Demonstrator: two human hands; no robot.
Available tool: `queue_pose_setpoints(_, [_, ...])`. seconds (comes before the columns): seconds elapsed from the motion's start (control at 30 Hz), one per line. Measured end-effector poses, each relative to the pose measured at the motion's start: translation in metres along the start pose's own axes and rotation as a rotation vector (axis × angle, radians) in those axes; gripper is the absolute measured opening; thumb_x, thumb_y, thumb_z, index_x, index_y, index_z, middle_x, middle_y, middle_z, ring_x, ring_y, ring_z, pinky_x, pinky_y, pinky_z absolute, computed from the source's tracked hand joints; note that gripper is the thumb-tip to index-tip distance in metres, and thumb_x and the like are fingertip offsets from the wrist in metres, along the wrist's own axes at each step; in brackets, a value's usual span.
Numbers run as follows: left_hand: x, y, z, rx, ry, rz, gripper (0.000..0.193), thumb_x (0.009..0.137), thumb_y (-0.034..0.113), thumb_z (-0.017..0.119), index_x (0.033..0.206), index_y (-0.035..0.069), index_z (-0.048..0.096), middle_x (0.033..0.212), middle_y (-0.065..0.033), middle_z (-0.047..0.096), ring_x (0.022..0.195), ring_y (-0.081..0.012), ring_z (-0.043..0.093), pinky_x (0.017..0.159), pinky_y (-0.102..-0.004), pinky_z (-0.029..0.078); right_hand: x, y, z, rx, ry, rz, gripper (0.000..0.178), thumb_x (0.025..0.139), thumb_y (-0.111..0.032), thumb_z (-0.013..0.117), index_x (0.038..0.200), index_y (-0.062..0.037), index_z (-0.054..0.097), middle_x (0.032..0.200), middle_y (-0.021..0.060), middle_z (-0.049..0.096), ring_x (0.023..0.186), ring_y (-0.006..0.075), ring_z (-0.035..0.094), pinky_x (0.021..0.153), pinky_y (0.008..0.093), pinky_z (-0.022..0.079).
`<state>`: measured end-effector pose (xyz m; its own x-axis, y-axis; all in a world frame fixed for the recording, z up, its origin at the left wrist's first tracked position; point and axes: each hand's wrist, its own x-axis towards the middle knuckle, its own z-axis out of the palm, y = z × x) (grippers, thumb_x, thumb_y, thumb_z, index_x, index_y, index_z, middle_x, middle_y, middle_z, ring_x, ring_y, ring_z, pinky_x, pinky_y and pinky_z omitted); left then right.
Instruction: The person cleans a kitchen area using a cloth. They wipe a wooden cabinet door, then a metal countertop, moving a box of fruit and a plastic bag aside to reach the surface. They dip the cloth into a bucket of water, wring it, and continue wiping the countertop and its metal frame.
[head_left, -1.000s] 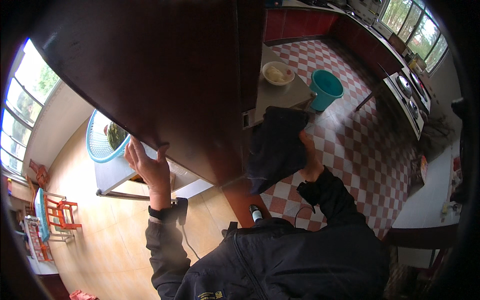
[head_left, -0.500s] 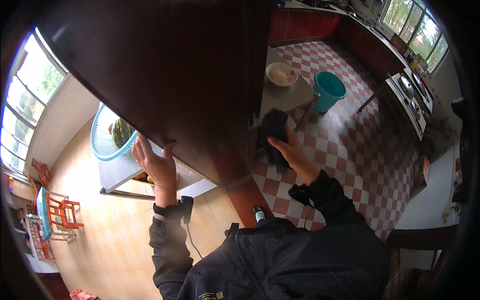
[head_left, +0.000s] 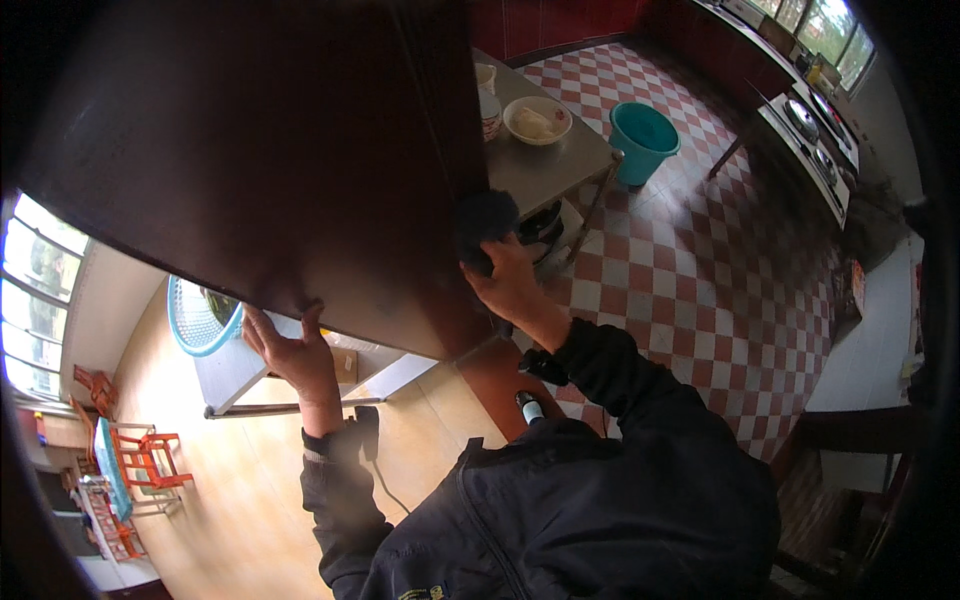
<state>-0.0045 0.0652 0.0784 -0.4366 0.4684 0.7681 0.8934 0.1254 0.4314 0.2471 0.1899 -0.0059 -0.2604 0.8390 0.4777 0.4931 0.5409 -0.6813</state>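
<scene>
A large dark brown door (head_left: 270, 170) fills the upper left and middle. My left hand (head_left: 298, 365) grips its lower left edge, with the fingers at the rim and the thumb on the near face. A dark, bunched cloth (head_left: 487, 215) is in my right hand (head_left: 515, 290), held against the right-hand edge of the door beside the frame. My fingers partly hide the cloth, and its far side cannot be seen.
Right of the door stands a metal table (head_left: 560, 165) with a bowl (head_left: 537, 121); a teal bucket (head_left: 644, 140) is beside it. Beyond the left edge are a blue basket (head_left: 200, 325) and a red chair (head_left: 155, 460). A brown threshold (head_left: 500, 390) divides two tiled floors.
My right hand has moved left, bringing the cloth from beside the door onto its right edge. My left hand stays on the door's rim. The whole view has shifted.
</scene>
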Motion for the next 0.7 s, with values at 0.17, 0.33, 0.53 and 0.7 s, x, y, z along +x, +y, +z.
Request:
queue_pose_setpoints(0.17, [0.001,-0.003,0.000,0.000,0.013,0.058,0.086,0.069,0.014,0.086,0.141,-0.004,0.042,0.127,-0.0238,0.053,0.119,-0.0420,0.048,0.102,-0.0491,0.038,-0.025,0.020,0.027,0.303,-0.004,0.104,0.038,0.082,-0.017,0.074,0.115,-0.0011,0.063,0.113,0.0202,0.063,0.103,0.0332,0.061,0.091,0.0371,0.048])
queue_pose_setpoints(0.33, [0.000,-0.007,-0.001,0.082,0.016,0.061,0.084,0.073,0.021,0.086,0.143,0.004,0.043,0.137,-0.0219,0.051,0.126,-0.0403,0.050,0.090,-0.0477,0.050,-0.047,0.045,0.047,0.632,-0.059,0.334,0.040,0.080,-0.019,0.071,0.116,-0.0021,0.065,0.117,0.0216,0.063,0.109,0.0351,0.061,0.093,0.0407,0.048])
queue_pose_setpoints(0.53, [0.001,-0.010,0.001,0.111,0.031,0.080,0.093,0.067,0.020,0.089,0.142,-0.005,0.040,0.130,-0.0237,0.054,0.117,-0.0395,0.053,0.086,-0.0437,0.046,-0.073,0.095,0.072,0.602,-0.200,0.496,0.043,0.077,-0.018,0.070,0.116,-0.0024,0.064,0.109,0.0219,0.066,0.106,0.0370,0.062,0.089,0.0408,0.049])
queue_pose_setpoints(0.7, [0.002,-0.008,-0.002,0.162,0.015,0.111,0.093,0.066,0.015,0.089,0.143,-0.003,0.040,0.132,-0.0231,0.054,0.121,-0.0401,0.052,0.090,-0.0467,0.046,-0.092,0.135,0.066,0.196,-0.596,0.586,0.049,0.073,-0.015,0.072,0.119,-0.0020,0.062,0.098,0.0132,0.070,0.097,0.0257,0.063,0.081,0.0337,0.049])
